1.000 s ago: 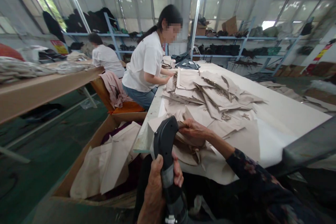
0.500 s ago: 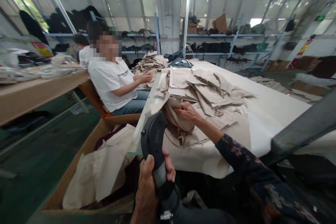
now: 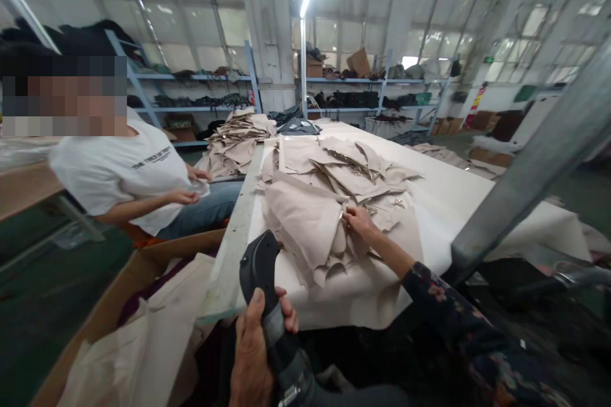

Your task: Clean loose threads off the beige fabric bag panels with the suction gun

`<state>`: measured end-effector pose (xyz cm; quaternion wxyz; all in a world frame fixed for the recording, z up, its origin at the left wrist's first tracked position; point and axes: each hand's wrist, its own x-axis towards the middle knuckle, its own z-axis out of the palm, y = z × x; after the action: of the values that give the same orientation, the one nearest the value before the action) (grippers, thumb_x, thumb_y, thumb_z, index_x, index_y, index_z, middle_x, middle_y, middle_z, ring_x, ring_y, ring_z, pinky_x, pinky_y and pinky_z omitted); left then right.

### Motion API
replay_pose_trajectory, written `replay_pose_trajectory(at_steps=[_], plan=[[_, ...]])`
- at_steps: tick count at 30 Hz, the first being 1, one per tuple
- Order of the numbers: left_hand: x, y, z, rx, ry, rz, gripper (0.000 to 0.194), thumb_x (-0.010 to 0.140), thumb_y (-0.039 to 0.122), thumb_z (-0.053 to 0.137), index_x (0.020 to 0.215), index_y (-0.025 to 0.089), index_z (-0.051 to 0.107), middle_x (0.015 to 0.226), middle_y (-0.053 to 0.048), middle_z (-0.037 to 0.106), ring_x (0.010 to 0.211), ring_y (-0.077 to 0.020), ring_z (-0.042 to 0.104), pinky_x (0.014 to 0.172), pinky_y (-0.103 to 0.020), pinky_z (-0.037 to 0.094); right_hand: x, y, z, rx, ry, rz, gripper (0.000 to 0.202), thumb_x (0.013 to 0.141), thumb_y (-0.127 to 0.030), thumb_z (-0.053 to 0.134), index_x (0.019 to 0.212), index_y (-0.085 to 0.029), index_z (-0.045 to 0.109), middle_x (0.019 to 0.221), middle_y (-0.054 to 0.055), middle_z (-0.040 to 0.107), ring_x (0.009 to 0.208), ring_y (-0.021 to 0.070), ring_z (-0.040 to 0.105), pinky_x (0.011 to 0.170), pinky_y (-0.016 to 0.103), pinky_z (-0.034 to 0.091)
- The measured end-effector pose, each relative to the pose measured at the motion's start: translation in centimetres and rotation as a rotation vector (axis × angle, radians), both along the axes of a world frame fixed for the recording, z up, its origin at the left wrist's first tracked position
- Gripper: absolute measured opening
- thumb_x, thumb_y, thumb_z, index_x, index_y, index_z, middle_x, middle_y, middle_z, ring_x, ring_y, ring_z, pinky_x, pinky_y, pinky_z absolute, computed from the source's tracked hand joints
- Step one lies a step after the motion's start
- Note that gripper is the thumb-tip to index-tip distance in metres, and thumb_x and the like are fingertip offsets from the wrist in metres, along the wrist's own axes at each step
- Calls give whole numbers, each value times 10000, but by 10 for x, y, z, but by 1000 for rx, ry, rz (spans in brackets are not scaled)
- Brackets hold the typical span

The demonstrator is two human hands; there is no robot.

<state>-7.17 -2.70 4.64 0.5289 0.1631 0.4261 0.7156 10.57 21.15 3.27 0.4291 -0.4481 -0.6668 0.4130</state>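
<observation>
Two grips: left hand (image 3: pixel 252 350) closed around black nozzle (image 3: pixel 259 261); right hand (image 3: pixel 361 224) pinching beige fabric (image 3: pixel 303 216) over the table (image 3: pixel 446 194).

At bottom centre, the black tool (image 3: pixel 260 267) hides part of my left hand (image 3: pixel 252 348), and its hose (image 3: pixel 344 395) is cut by the lower edge. Mid-frame, I can't tell how many layers of beige cloth (image 3: pixel 303 213) my right hand (image 3: pixel 360 222) pinches. The carton (image 3: pixel 109 299) is cut off at lower left; the shirt print (image 3: pixel 151 158), left, is too blurred to read fully.
</observation>
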Motion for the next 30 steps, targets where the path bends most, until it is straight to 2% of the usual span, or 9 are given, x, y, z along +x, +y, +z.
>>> replay_pose_trajectory(at_steps=[3,5,8,10,12,15,19,25,30], plan=[[6,9,-6,-32,-8,-72,350,756,482,637,805,138,595,554,-3,596,439,-122,515,437,-231,411,22,-20,0,80,-13,-223,220,724,-359,563,803,-159,609,815,55,624,798,184,568,623,260,461],[10,15,-8,-39,-4,-119,366,760,497,631,816,137,594,554,-6,600,433,-126,522,426,-231,407,26,-34,2,113,-12,-297,252,756,-387,567,848,-158,616,845,62,623,820,186,570,639,263,468],[16,24,-6,-14,15,-174,360,776,491,621,821,135,591,561,-6,603,429,-124,524,423,-233,413,18,-48,2,-17,57,-128,300,771,-445,590,797,-146,605,718,29,596,675,163,575,545,251,460],[21,31,-1,12,31,-219,355,779,488,621,819,136,589,571,-6,603,432,-121,528,421,-231,416,8,-50,2,-124,180,29,304,714,-414,673,822,-138,604,688,5,594,614,141,567,517,236,453],[27,38,5,20,40,-261,368,765,498,633,816,136,589,573,-7,601,428,-121,529,405,-225,409,-1,-49,3,-136,365,118,382,643,-331,743,947,-143,611,749,0,630,647,137,584,568,235,475],[37,48,13,12,47,-303,402,743,522,649,805,129,591,551,-6,595,406,-117,521,395,-226,415,-9,-48,6,-114,574,234,580,620,-261,758,1164,-186,571,889,14,673,763,157,619,674,258,504],[50,62,16,-9,89,-378,427,749,545,636,802,124,590,543,-14,605,392,-119,525,381,-224,417,-8,-54,13,-115,568,337,663,636,-271,766,1256,-208,539,959,28,675,828,174,621,727,271,501],[58,86,21,24,117,-414,450,734,562,639,790,118,595,528,-10,603,384,-110,521,371,-209,415,4,-63,16,-26,507,408,598,709,-282,712,1273,-186,540,943,22,646,790,151,580,717,248,458],[62,87,27,24,109,-405,437,734,552,647,778,122,591,536,-7,608,395,-109,530,393,-218,438,7,-57,13,-12,437,408,522,721,-291,693,1212,-167,570,867,4,619,715,130,541,674,238,433]])
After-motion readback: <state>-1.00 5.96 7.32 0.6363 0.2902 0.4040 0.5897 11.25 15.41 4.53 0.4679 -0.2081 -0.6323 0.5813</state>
